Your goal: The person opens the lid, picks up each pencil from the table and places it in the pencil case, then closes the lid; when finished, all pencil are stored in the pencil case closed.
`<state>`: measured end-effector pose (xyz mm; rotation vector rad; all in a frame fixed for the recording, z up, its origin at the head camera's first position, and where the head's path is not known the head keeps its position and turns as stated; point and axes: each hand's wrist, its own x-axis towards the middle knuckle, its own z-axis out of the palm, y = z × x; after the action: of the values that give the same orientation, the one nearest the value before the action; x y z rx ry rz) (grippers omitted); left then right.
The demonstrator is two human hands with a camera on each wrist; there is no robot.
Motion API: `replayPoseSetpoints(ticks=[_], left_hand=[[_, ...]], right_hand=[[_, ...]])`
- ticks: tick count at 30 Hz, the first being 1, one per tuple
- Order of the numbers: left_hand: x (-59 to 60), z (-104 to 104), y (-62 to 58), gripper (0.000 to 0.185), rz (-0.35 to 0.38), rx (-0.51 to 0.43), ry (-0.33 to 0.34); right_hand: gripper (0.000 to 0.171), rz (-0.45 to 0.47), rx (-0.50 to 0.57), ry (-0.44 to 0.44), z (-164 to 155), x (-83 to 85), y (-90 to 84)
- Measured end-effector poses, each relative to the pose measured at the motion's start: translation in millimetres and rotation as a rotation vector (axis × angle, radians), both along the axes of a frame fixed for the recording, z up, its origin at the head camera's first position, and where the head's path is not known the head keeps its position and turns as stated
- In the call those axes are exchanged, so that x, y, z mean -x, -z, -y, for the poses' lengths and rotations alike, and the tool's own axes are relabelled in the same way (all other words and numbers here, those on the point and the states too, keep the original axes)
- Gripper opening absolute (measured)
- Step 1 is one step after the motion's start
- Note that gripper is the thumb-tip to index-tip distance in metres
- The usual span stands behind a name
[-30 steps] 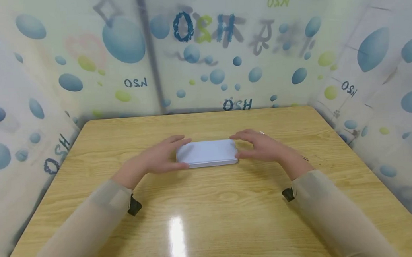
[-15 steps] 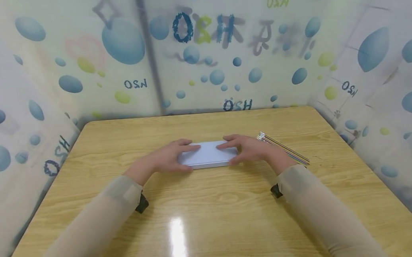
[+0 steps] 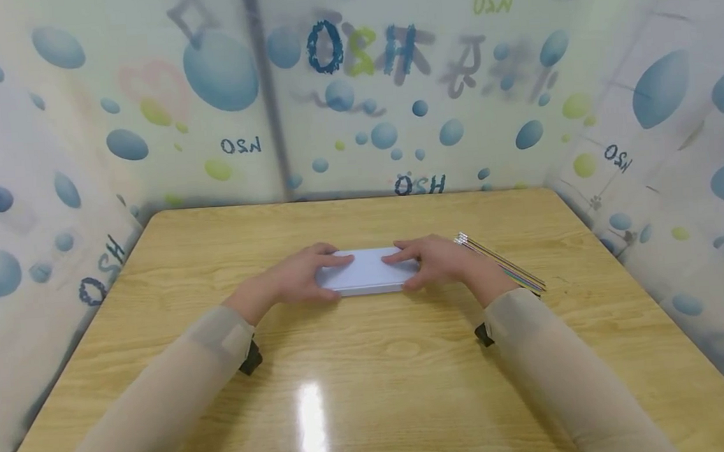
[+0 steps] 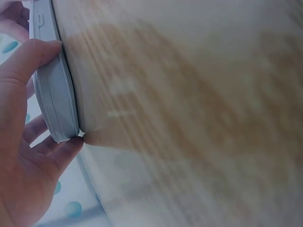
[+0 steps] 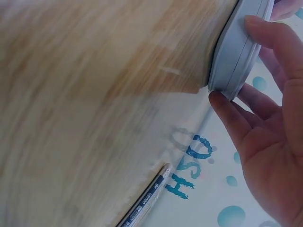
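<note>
Stretching widest, the wood-grain desk [image 3: 399, 391] carries the white pencil case [image 3: 368, 273] flat near its middle, and matching pressure from both sides looks like the way to manage it, neither end tipping. Now the pose: left hand [image 3: 296, 278] and right hand [image 3: 438, 260] face each other, the grip clamped on opposite ends of the case, thumbs on the near side, fingers wrapping round. Slim pencils [image 3: 522, 275] lie beside the right one, best left unbumped.
</note>
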<state>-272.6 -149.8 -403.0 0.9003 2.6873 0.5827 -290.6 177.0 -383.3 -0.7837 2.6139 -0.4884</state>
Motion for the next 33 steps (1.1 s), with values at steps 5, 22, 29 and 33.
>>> replayPoseSetpoints(ticks=[5,22,29,33], left_hand=[[0.2,-0.7,-1.3,0.076,-0.001,0.003,0.000],[1.9,-1.6,-1.1,0.076,-0.012,0.017,-0.002],[2.3,-1.2,1.4,0.078,0.005,0.003,-0.019],[1.2,1.2,2.3,0.077,0.015,-0.015,-0.013]], right_hand=[[0.066,-0.006,-0.009,-0.012,1.6,0.7,-3.9],[0.065,0.010,0.010,0.002,-1.5,7.9,-4.1],[0.065,0.068,0.032,0.034,-1.5,6.8,-4.5],[0.065,0.083,0.041,0.043,-0.3,3.9,-3.5]])
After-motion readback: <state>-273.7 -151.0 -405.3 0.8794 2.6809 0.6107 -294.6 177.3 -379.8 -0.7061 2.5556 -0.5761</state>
